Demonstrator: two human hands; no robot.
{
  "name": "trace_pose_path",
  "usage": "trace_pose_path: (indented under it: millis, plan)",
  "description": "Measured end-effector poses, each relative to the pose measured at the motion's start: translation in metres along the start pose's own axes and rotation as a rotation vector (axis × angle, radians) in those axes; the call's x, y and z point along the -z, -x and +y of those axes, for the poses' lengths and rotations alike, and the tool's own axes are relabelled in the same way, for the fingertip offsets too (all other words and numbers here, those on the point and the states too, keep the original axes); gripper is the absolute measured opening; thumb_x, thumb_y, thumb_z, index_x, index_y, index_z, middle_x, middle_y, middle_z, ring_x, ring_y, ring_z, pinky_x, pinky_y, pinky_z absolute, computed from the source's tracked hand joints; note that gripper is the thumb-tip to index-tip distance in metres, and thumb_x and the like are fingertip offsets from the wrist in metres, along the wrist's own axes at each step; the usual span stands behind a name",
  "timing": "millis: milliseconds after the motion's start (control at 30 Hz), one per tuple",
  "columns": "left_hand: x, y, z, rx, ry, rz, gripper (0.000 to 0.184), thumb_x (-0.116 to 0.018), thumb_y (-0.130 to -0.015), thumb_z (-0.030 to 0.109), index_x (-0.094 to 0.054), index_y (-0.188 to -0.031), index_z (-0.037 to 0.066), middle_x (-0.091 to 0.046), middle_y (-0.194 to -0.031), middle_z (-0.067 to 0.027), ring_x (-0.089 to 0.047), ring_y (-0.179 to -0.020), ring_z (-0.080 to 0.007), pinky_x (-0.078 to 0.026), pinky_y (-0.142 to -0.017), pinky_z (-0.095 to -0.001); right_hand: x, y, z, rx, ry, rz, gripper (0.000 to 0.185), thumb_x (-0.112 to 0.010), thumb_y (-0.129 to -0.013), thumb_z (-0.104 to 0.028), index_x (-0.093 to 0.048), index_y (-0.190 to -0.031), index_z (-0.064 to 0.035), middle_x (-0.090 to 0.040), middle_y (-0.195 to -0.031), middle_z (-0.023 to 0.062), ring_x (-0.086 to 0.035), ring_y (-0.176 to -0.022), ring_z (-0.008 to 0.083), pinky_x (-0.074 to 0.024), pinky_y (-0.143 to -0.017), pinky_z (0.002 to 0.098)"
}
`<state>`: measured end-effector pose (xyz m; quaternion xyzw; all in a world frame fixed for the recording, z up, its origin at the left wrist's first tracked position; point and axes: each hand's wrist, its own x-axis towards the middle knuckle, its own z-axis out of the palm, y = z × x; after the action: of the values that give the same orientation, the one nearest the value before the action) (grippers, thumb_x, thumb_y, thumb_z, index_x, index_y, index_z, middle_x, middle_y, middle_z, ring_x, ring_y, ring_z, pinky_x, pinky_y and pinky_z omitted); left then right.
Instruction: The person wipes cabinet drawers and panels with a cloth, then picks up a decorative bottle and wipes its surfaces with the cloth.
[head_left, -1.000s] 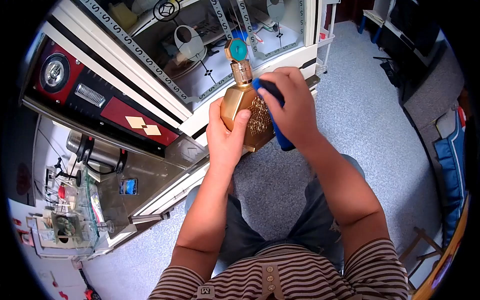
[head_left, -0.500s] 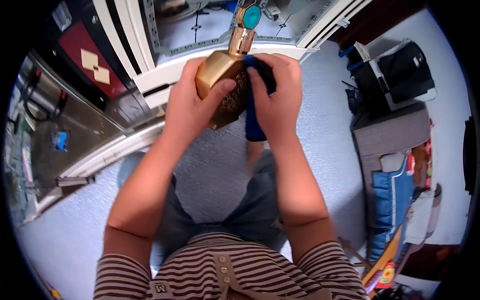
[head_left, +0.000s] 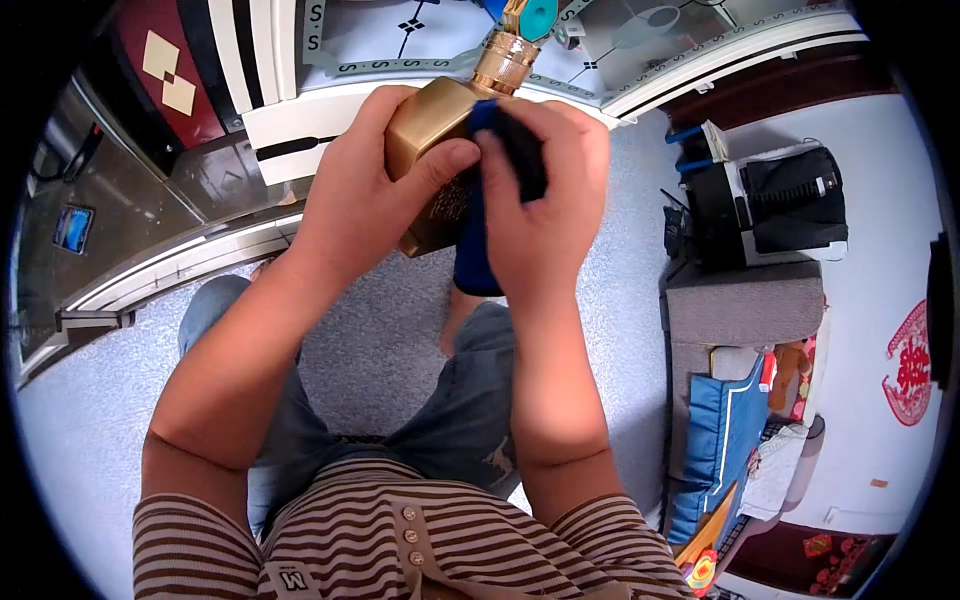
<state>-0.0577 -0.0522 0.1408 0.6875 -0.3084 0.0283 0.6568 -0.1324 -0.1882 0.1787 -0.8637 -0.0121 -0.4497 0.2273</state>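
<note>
A gold, angular bottle (head_left: pixel 425 125) with a ribbed neck and a teal-faceted stopper (head_left: pixel 538 18) is tilted in front of me, its top pointing away. My left hand (head_left: pixel 375 190) grips it from the left, with the thumb across its front edge. In my right hand (head_left: pixel 550 190) is a dark blue cloth (head_left: pixel 475 265), pinched between thumb and fingers and pressed against the bottle's right, patterned face. The cloth's lower end hangs below the hand and covers much of that face.
Close beyond the bottle is a glass-topped table (head_left: pixel 370 35) with a white frame. A dark glossy surface (head_left: pixel 140 215) lies to the left. On the right are a black-and-white case (head_left: pixel 795 200) and a grey sofa (head_left: pixel 740 305) with a blue cushion (head_left: pixel 725 420).
The cloth has slid left across the bottle's face with my right hand and now covers more of the pattern. My left hand keeps its grip. The whole view has turned slightly.
</note>
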Motion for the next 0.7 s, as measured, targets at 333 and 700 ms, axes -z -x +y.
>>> trace_pose_path:
  millis: [333,700]
  plan:
    - [-0.003,0.001,0.004,0.008,0.019,-0.018,0.064,-0.077,-0.089,0.050,-0.056,-0.124,0.001,-0.070,-0.098,-0.0174,-0.071,-0.089,-0.0253,-0.055,-0.077,-0.0351,0.006,-0.006,0.023,-0.098,0.045,0.125,0.027,-0.077,-0.082,-0.003,-0.069,-0.107,-0.0064,-0.061,-0.105,0.0140,-0.062,-0.100,0.0309,-0.0512,-0.090,0.0380]
    - [0.003,0.004,0.003,0.034,0.039,-0.002,0.061,-0.076,-0.090,0.048,-0.056,-0.124,0.001,-0.071,-0.098,-0.0151,-0.071,-0.089,-0.0232,-0.055,-0.077,-0.0340,0.006,0.000,0.026,-0.171,0.014,0.118,0.025,-0.077,-0.084,-0.006,-0.069,-0.108,-0.0061,-0.061,-0.104,0.0136,-0.063,-0.100,0.0311,-0.0506,-0.090,0.0379]
